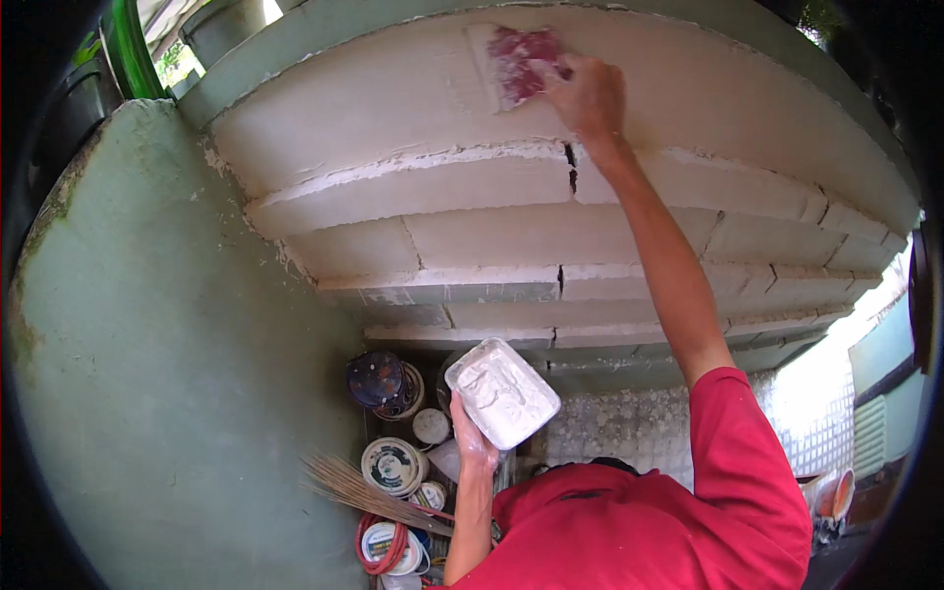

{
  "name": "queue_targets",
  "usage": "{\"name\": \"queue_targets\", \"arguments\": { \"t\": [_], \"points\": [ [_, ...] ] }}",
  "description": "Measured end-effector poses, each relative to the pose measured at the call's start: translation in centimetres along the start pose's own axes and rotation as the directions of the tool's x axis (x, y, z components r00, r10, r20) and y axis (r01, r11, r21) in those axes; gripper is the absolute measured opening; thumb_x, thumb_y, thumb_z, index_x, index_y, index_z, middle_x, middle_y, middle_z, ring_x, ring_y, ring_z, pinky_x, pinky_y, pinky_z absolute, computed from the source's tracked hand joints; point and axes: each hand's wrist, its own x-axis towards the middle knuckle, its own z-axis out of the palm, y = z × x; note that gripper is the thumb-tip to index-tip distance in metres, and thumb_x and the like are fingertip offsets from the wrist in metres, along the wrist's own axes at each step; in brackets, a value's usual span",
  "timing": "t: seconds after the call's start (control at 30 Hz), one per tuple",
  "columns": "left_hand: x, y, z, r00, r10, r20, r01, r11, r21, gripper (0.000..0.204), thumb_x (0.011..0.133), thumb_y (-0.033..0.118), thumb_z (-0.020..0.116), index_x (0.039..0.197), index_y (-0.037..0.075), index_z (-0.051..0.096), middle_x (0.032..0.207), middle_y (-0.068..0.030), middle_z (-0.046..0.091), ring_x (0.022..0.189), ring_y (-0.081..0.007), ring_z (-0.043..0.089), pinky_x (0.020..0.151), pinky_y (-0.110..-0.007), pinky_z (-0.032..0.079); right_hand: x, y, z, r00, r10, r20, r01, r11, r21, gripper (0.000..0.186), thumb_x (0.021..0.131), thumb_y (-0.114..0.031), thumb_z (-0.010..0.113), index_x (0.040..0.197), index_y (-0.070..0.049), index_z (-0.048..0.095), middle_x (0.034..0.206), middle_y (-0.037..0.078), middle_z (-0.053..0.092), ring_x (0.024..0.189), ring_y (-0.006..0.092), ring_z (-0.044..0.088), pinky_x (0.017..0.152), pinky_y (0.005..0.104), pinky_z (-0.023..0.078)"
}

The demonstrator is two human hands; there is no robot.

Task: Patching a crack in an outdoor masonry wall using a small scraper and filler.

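Observation:
High up, my right hand (pixel 593 95) grips a dark red putty spreader (pixel 521 61) smeared with white. Its blade lies against the off-white top band of the stepped wall (pixel 718 108), with a pale smear at its left edge. My right arm is stretched far up and forward. Lower down, my left hand (pixel 472 445) supports a white rectangular tub (pixel 532 429) from its left side and below. White putty (pixel 497 388) with a ridged surface fills the tub. Some of the left fingers are hidden beneath it.
A green side wall (pixel 187 374) stands at the left. Below are paint buckets (pixel 393 466), a dark can (pixel 375 379), a bundle of thin sticks (pixel 364 489) and a coiled red hose (pixel 379 565). Potted plants (pixel 224 29) sit behind the top ledge. Tiled floor (pixel 619 423) shows lower right.

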Motion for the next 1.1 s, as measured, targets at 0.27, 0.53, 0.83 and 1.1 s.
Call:
{"name": "queue_targets", "arguments": {
  "t": [0.27, 0.53, 0.83, 1.1],
  "points": [
    [-0.7, 1.0, 0.6, 0.999, 0.03, -0.034, -0.03, 1.0, -0.003, 0.059, 0.1, 0.048, 0.027, 0.139, 0.006, 0.041, 0.136, -0.0114, 0.052, 0.122, -0.0279, 0.053, 0.104, -0.041, 0.042, -2.6, -0.5, -6.1, 0.942, 0.246, 0.226, -0.32, 0.861, 0.396, 0.03, 0.082, -0.033, 0.072, 0.083, -0.004, 0.073, 0.059, 0.013, 0.064, 0.05, 0.0265, 0.062, 0.052, 0.0342, 0.047],
    [-0.2, 1.1, 0.4, 0.999, 0.041, -0.033, -0.042, 0.999, -0.019, 0.059, 0.1, 0.047, 0.028, 0.139, 0.005, 0.041, 0.136, -0.0114, 0.052, 0.122, -0.0277, 0.053, 0.104, -0.041, 0.042, -1.2, -3.6, -1.1, 0.976, 0.146, 0.164, -0.187, 0.945, 0.27, 0.031, 0.083, -0.025, 0.07, 0.067, 0.001, 0.064, 0.06, 0.017, 0.063, 0.049, 0.0251, 0.061, 0.052, 0.0358, 0.046],
    [0.5, 0.2, 0.2, 1.0, -0.007, -0.004, 0.007, 1.0, 0.004, 0.059, 0.1, 0.047, 0.028, 0.138, 0.005, 0.042, 0.135, -0.0113, 0.053, 0.12, -0.0273, 0.054, 0.103, -0.041, 0.043, -3.0, -0.8, -8.7, 0.961, 0.226, 0.159, -0.265, 0.914, 0.306, 0.02, 0.085, -0.016, 0.069, 0.098, 0.0, 0.069, 0.074, 0.012, 0.069, 0.06, 0.0141, 0.065, 0.054, 0.0287, 0.05],
    [0.0, -0.2, 1.9, 0.999, -0.033, -0.003, 0.033, 0.998, 0.057, 0.06, 0.1, 0.048, 0.028, 0.139, 0.005, 0.042, 0.135, -0.0112, 0.052, 0.121, -0.0274, 0.054, 0.103, -0.04, 0.043, -1.8, 1.1, -13.6, 0.841, 0.366, 0.399, -0.54, 0.613, 0.576, 0.042, 0.084, -0.005, 0.065, 0.125, 0.001, 0.056, 0.099, 0.018, 0.07, 0.088, 0.0199, 0.069, 0.073, 0.0282, 0.057]
  ]
}}
